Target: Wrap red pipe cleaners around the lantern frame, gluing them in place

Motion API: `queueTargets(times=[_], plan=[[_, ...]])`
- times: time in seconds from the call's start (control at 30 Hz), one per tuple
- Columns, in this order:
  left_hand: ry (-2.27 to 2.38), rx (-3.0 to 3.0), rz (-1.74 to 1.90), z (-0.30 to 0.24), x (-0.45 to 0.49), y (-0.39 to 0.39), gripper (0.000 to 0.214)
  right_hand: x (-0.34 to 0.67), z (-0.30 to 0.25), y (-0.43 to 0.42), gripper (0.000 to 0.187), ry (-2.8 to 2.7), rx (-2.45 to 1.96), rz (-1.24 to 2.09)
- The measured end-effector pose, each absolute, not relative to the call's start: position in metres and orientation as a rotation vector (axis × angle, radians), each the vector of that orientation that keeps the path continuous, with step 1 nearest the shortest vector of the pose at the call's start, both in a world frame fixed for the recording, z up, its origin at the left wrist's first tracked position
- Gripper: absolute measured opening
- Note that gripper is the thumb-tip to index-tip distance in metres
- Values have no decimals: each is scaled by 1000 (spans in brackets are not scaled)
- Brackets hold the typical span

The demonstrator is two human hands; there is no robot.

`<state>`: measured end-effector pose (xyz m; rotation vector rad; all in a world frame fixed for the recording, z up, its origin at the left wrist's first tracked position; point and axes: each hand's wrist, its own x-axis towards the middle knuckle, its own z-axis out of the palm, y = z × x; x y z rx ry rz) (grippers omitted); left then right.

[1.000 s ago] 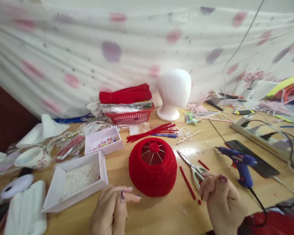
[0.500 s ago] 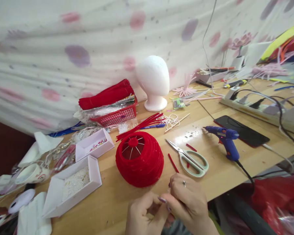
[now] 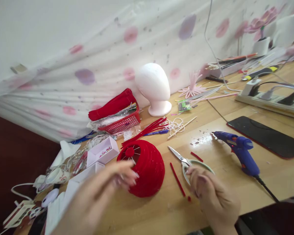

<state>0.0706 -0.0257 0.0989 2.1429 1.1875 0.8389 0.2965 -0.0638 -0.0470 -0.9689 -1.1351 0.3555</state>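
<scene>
A red ribbed lantern shell [image 3: 147, 173] stands on the wooden table [image 3: 161, 212] with its wire spokes facing up. My left hand [image 3: 100, 192] is smeared by motion; its fingers are stretched out and reach the lantern's left side. My right hand [image 3: 212, 195] has its fingers curled, with the fingertips at the handle of the pale green scissors [image 3: 186, 161]. What is inside the curled fingers is hidden. A short red stick [image 3: 177, 179] lies between the lantern and my right hand.
A blue glue gun [image 3: 242, 151] with a black cord lies to the right, beyond it a dark phone [image 3: 267, 135] and a power strip [image 3: 269, 101]. At the back stand a white foam head [image 3: 154, 86] and a red basket [image 3: 122, 122]. White trays [image 3: 101, 151] lie at the left.
My hands have parted: the left swung out to the lantern, the right moved right to the scissors. The view has tilted and shifted left.
</scene>
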Motion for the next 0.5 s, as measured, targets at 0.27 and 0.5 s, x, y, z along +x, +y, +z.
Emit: queueTargets(times=[0.27, 0.5], plan=[[1540, 2178, 510, 109, 58, 121, 28, 305, -67, -51, 45, -983, -1059, 317], [1586, 2345, -133, 51, 68, 173, 34, 309, -75, -60, 34, -1061, -1399, 225]])
